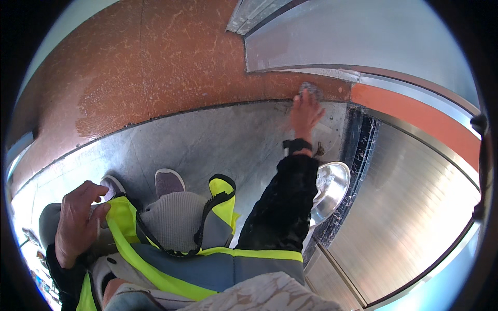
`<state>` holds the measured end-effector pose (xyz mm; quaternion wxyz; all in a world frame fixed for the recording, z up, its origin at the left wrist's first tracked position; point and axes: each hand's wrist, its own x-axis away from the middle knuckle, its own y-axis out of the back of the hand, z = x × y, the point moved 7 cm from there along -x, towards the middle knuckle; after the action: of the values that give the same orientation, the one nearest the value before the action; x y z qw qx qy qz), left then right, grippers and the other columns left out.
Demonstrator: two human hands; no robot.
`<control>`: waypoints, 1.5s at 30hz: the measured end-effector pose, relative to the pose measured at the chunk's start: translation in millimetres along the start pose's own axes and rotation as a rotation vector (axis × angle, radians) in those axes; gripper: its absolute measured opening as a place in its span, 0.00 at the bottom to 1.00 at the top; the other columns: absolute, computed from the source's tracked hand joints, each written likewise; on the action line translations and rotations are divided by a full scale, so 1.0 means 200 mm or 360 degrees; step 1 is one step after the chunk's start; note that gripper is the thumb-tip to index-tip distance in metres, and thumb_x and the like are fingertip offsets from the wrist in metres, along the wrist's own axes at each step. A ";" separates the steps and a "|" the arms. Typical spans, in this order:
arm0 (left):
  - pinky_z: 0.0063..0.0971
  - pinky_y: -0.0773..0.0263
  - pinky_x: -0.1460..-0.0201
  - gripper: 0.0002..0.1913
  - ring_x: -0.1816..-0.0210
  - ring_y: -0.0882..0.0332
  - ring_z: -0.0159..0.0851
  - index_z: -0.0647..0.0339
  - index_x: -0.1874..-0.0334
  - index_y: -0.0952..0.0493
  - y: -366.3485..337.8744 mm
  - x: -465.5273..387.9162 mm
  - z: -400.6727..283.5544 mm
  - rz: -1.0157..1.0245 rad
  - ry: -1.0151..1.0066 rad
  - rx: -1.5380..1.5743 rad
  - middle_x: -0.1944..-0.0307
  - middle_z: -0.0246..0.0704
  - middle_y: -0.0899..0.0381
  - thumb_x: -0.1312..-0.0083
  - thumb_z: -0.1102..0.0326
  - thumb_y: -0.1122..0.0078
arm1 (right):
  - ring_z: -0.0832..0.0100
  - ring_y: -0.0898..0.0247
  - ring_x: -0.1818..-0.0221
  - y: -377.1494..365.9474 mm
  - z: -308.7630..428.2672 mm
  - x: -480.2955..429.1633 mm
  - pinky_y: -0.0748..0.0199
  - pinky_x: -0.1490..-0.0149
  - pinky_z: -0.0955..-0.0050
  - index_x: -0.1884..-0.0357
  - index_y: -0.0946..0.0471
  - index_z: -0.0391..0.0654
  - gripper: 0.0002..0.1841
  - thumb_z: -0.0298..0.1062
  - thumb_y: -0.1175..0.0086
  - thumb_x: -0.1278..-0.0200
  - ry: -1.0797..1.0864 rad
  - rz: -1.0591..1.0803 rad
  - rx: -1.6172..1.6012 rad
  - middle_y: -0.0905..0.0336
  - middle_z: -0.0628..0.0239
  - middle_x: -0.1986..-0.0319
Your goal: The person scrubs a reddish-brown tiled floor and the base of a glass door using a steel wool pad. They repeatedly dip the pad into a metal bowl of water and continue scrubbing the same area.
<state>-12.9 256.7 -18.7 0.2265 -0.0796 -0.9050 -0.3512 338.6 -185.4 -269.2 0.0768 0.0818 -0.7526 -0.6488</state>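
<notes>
My right hand (306,114) reaches forward, its fingers on a grey metal scouring pad (311,89) that lies against the low reddish-brown wall panel (268,86). Both hand and pad are slightly blurred. A black band (297,147) circles the right wrist. Nearer to me, beside the right forearm, stands a shiny metal bowl (337,180) with something whitish or clear in it; the sleeve hides part of the bowl. My left hand (79,223) hovers by my knee with curled fingers, thumb and forefinger apart, near the yellow edge of my high-visibility vest (121,214).
Wet streaks and foam spots mark the panel's left part (113,97). A metal sheet (350,42) overhangs the panel at upper right. Along the right runs a ribbed metal panel (404,202), with a dark, dirty floor track (356,155) beside it. Grey floor (218,132) lies before my shoes (169,180).
</notes>
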 end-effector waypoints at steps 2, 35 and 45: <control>0.34 0.23 0.61 0.11 0.66 0.17 0.46 0.69 0.53 0.20 -0.01 -0.01 0.00 0.0039 0.0020 -0.0001 0.64 0.45 0.19 0.37 0.73 0.37 | 0.51 0.37 0.29 0.03 -0.15 -0.18 0.52 0.26 0.33 0.29 0.28 0.60 0.26 0.55 0.56 0.24 -0.0139 0.0011 0.0052 0.32 0.63 0.29; 0.29 0.21 0.49 0.13 0.54 0.14 0.37 0.60 0.46 0.17 0.68 1.00 0.10 -0.0669 0.1103 -0.0223 0.54 0.39 0.12 0.32 0.75 0.38 | 0.51 0.44 0.26 0.51 2.11 0.21 0.50 0.26 0.37 0.29 0.30 0.50 0.31 0.54 0.45 0.30 0.1651 -0.0005 -0.0367 0.36 0.54 0.28; 0.30 0.23 0.48 0.13 0.53 0.15 0.38 0.68 0.45 0.19 0.78 1.07 0.11 -0.0941 0.0799 0.0026 0.51 0.42 0.14 0.30 0.74 0.39 | 0.49 0.52 0.21 0.60 2.75 0.77 0.60 0.22 0.33 0.26 0.33 0.48 0.37 0.57 0.42 0.32 0.2185 0.0190 -0.0690 0.40 0.54 0.25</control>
<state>-163.6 384.5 160.4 0.3305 0.2750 -0.8081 -0.4027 62.8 328.3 -230.2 0.5823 0.4126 -0.3922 -0.5804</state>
